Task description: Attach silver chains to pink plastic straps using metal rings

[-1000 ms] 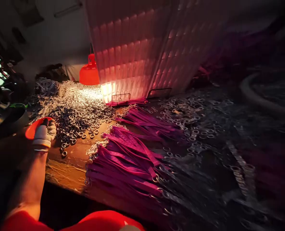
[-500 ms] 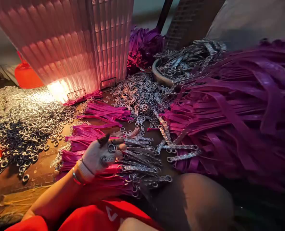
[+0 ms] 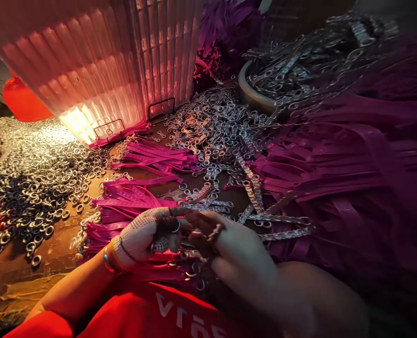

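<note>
My left hand [image 3: 147,234] wears a white dotted glove with dark coverings on some fingers. Its fingers are curled round metal rings, and the edge of one metal ring [image 3: 176,226] shows at the fingertips. Close against it, my right hand [image 3: 229,239] is closed, its fingertips dark-covered and pinched, with a bit of metal chain [image 3: 215,231] showing between them. Shadow and the fingers hide most of what lies there. Beneath both hands are magenta straps [image 3: 124,206] with metal chain pieces at their ends.
Loose metal rings [image 3: 32,183] are heaped at the left. Behind stands a ribbed clear screen [image 3: 99,70] with a bright lamp behind it. Chain links [image 3: 215,122] lie in a pile beside a basin [image 3: 252,91] of chains. Long purple straps [image 3: 352,183] fill the right side.
My right hand has come in from out of view and met the left. My left hand, palm up with rings showing, has curled its fingers. The view has shifted slightly.
</note>
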Motion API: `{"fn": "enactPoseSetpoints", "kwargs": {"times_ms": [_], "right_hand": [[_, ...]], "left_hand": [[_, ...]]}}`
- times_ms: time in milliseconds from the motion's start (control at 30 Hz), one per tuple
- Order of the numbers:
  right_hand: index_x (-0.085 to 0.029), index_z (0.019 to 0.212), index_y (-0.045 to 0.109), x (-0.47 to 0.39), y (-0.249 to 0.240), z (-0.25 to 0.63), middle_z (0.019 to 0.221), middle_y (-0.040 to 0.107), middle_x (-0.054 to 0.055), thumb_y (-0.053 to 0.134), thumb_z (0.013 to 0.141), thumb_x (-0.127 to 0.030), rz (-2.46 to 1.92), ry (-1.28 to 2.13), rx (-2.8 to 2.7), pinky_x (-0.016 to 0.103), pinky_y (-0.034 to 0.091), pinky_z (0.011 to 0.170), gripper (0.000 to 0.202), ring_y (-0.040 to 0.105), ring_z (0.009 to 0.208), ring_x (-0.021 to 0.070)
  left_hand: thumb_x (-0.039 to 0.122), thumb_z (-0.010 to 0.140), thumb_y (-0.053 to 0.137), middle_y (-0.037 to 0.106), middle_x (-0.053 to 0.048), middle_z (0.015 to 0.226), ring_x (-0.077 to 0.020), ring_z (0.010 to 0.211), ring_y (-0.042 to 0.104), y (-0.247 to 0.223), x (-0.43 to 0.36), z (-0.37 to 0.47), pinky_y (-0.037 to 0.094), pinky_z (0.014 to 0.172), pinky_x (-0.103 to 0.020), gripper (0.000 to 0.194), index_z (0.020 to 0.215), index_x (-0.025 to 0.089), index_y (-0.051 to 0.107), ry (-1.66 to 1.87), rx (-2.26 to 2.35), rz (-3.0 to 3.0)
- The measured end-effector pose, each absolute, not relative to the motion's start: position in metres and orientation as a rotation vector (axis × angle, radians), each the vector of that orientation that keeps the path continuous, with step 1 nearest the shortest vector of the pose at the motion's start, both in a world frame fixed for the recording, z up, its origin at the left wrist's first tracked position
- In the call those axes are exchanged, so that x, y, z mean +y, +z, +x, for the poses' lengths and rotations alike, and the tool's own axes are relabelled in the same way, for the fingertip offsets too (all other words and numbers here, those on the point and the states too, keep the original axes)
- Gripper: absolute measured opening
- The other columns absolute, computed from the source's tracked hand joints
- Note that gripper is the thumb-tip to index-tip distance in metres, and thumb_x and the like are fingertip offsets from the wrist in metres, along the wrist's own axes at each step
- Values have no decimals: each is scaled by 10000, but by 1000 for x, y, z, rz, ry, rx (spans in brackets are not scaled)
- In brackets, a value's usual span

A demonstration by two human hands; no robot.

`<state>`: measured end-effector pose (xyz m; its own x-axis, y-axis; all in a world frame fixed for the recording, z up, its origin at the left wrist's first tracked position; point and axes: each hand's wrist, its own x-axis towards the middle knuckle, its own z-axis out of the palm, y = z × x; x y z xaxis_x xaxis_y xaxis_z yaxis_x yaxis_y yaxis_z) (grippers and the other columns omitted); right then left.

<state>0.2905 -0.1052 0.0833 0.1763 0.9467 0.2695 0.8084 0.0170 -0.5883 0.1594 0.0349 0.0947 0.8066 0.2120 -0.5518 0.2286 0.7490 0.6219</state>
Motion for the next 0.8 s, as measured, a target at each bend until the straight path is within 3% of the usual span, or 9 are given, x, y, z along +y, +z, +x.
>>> {"fn": "enactPoseSetpoints", "kwargs": {"times_ms": [133,300,400,533,633,800], "right_hand": [[-187,1117,652,-86,81,292,985,712,87,464,777,-49,-1787,178,-1907,328,507,727,413,640,839,205],[-181,932,676,-84,71,283,913,708,86,496,780,-44,-1759,37,-1974,314,469,667,272,610,769,192],[-194,1008,668,-84,65,282,952,697,85,520,738,-37,-1749,105,-1686,326,503,712,346,631,834,211],[-250,1059,648,-85,62,279,980,704,51,525,769,-67,-1630,468,-1206,347,540,826,364,653,895,203],[-246,1041,639,-85,63,277,937,710,44,585,787,-165,-1496,708,-902,354,566,784,272,661,830,203],[-220,953,675,-79,66,282,860,688,34,687,734,-292,-1500,742,-701,318,544,708,231,631,818,203]], "left_hand": [[253,713,715,617,-36,600,-108,506,558,88,35,162,425,466,-190,142,732,115,685,-61,745,663],[223,676,740,648,-42,690,-96,552,577,77,36,164,459,510,-176,138,762,119,707,3,726,653],[260,722,754,634,-51,708,-71,567,552,72,34,164,418,498,-141,164,775,108,721,117,639,696],[284,739,788,611,-26,701,-27,475,446,69,32,162,312,416,-130,209,848,122,713,200,642,765],[324,755,785,567,4,646,-16,427,381,70,30,160,258,386,-137,265,904,125,693,252,705,834],[246,812,685,595,2,727,-60,515,470,75,23,155,375,474,-167,376,1172,155,629,422,714,1211]]}}
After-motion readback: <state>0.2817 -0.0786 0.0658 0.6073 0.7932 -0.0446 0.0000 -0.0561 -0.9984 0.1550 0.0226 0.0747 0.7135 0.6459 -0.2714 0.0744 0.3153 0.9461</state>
